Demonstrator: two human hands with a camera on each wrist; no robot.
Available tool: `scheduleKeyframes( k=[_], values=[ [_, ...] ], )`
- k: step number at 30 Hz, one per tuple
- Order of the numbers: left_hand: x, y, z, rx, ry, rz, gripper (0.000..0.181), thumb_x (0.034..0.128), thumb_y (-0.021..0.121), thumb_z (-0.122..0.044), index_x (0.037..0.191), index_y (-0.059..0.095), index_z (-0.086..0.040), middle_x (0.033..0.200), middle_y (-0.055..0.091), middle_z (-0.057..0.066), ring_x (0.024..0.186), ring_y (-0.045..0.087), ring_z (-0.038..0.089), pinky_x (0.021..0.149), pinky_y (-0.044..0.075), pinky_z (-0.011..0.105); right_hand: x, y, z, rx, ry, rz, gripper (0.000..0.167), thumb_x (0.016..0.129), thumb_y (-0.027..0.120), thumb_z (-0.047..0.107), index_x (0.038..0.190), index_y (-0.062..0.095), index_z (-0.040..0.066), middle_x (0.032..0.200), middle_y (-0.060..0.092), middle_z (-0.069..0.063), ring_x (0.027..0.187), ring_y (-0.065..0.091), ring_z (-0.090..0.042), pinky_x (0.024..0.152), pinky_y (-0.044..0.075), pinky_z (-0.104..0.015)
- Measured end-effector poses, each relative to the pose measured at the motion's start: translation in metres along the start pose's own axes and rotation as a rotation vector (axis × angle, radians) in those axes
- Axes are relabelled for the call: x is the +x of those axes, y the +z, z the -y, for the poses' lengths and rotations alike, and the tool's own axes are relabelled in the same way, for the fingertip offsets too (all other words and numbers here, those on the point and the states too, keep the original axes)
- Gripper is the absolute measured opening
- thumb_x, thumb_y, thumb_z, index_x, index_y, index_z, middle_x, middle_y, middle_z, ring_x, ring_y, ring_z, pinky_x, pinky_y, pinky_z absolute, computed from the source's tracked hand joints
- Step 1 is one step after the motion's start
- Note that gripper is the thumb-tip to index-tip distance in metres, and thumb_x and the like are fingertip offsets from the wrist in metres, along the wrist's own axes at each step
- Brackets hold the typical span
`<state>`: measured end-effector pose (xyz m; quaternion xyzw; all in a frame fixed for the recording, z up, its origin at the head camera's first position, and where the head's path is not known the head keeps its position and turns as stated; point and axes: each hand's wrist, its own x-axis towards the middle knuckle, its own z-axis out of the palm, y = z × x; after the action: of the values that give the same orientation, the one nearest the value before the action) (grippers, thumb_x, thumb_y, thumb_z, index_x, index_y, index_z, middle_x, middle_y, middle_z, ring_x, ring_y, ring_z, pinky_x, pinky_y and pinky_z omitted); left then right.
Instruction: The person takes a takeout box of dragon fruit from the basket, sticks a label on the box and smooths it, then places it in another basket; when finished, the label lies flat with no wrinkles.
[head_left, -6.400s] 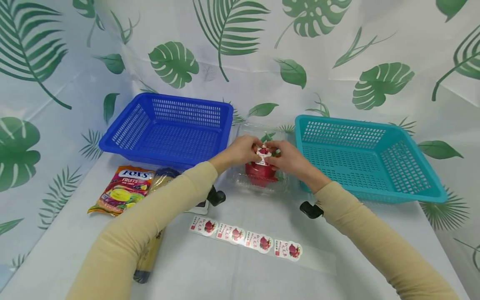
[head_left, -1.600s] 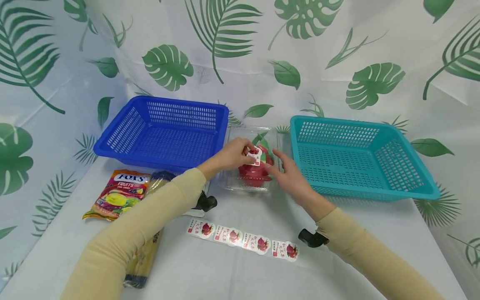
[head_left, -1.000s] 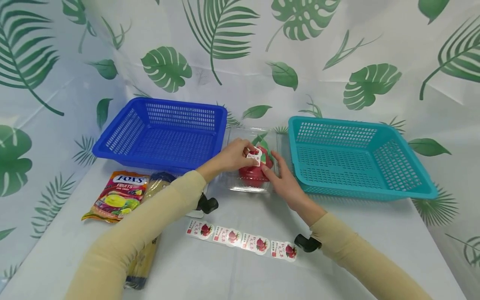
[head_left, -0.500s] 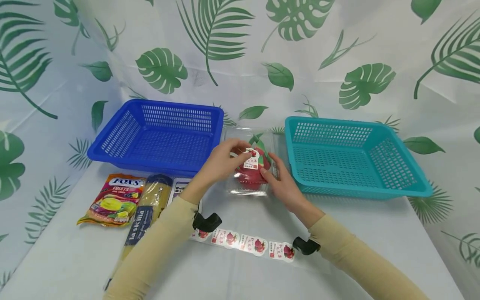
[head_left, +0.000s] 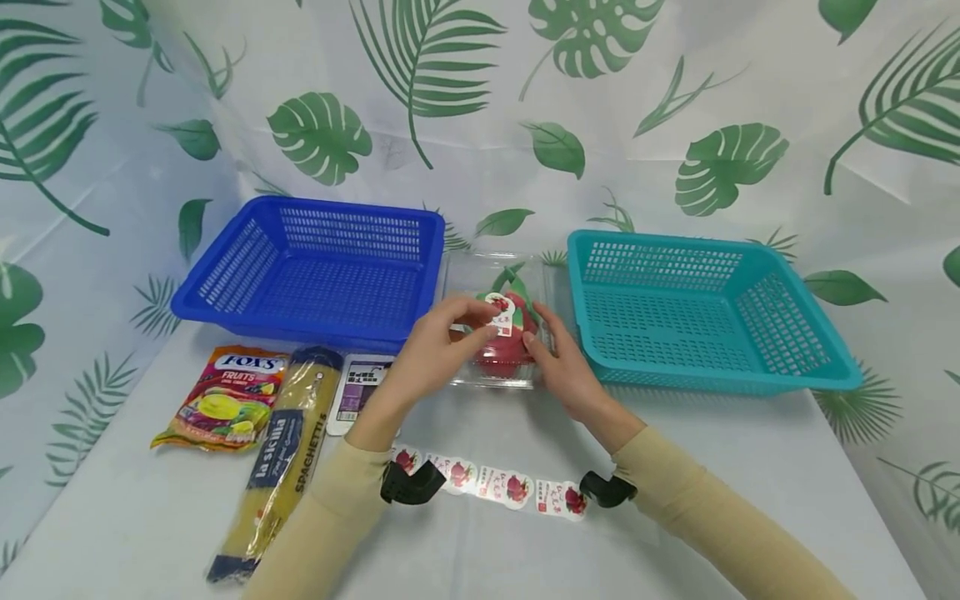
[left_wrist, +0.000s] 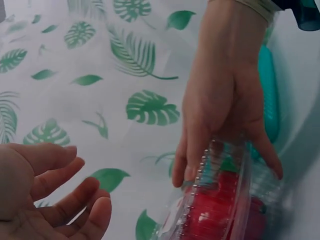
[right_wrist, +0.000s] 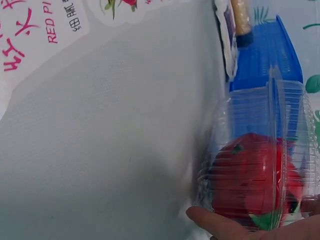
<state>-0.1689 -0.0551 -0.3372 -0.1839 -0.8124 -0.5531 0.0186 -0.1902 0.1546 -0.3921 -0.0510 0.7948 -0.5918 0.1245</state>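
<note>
A clear plastic clamshell box (head_left: 487,267) stands between two baskets, with a red, green-leaved dragon fruit (right_wrist: 245,175) inside. A white dragon fruit label (head_left: 498,315) lies on its lid. My left hand (head_left: 431,350) is beside the label in the head view. The left wrist view shows its fingers loosely bent and apart from the box. My right hand (head_left: 566,367) rests against the box's right side, its fingers fairly straight. Its thumb and fingers lie on either side of that end in the left wrist view.
A blue basket (head_left: 307,329) stands left of the box and a turquoise basket (head_left: 697,379) right of it. Nearer are a candy bag (head_left: 225,400), a spaghetti pack (head_left: 281,450), a white-and-purple card-like item (head_left: 352,387) and a strip of labels (head_left: 506,487).
Earlier both hands held the label over the box. The label now lies on the lid. My left fingers have come off it, and that hand has drawn back; the right moved to the box's side.
</note>
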Motion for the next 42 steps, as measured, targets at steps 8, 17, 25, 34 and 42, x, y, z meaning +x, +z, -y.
scheduleKeyframes(
  k=[8, 17, 25, 34, 42],
  values=[
    [-0.011, -0.004, -0.008, -0.052, 0.023, 0.011, 0.024, 0.0956, 0.064, -0.015, 0.118, 0.067, -0.008, 0.115, 0.064, 0.003, 0.102, 0.060, 0.015, 0.089, 0.052, 0.032, 0.002, 0.000, 0.000, 0.114, 0.082, -0.033, 0.056, 0.105, 0.045, 0.030, 0.156, 0.020, 0.033, 0.163, 0.004, -0.006, 0.139, 0.031, -0.037, 0.099, 0.043, -0.059],
    [-0.018, -0.008, -0.017, -0.145, 0.080, 0.077, 0.023, 0.0961, 0.063, -0.013, 0.118, 0.065, -0.007, 0.115, 0.064, 0.001, 0.103, 0.060, 0.015, 0.089, 0.052, 0.031, -0.002, -0.003, 0.006, 0.145, 0.126, -0.079, 0.055, 0.105, 0.046, 0.029, 0.155, 0.023, 0.037, 0.162, 0.007, -0.007, 0.139, 0.026, -0.035, 0.098, 0.042, -0.062],
    [-0.022, -0.016, -0.023, -0.260, 0.333, 0.339, 0.027, 0.0931, 0.063, 0.000, 0.120, 0.062, -0.003, 0.117, 0.061, 0.010, 0.108, 0.059, 0.022, 0.094, 0.051, 0.036, -0.007, -0.009, 0.025, 0.142, 0.096, -0.077, 0.055, 0.105, 0.044, 0.032, 0.155, 0.022, 0.038, 0.159, 0.012, -0.009, 0.135, 0.030, -0.034, 0.097, 0.046, -0.056],
    [-0.018, -0.011, -0.024, -0.317, 0.478, 0.587, 0.028, 0.0917, 0.062, 0.006, 0.119, 0.060, 0.002, 0.119, 0.059, 0.014, 0.110, 0.057, 0.021, 0.088, 0.054, 0.037, -0.011, -0.024, 0.041, 0.134, 0.039, -0.118, 0.055, 0.106, 0.042, 0.032, 0.156, 0.020, 0.035, 0.158, 0.013, -0.011, 0.135, 0.030, -0.031, 0.092, 0.052, -0.048],
    [-0.014, 0.008, -0.019, -0.170, 0.414, 0.797, 0.027, 0.0949, 0.065, -0.011, 0.122, 0.062, -0.006, 0.120, 0.060, 0.003, 0.106, 0.058, 0.007, 0.091, 0.052, 0.027, -0.014, -0.046, 0.060, 0.237, -0.015, -0.164, 0.054, 0.106, 0.041, 0.029, 0.156, 0.020, 0.036, 0.157, 0.015, -0.009, 0.141, 0.022, -0.029, 0.098, 0.044, -0.059]
  ],
)
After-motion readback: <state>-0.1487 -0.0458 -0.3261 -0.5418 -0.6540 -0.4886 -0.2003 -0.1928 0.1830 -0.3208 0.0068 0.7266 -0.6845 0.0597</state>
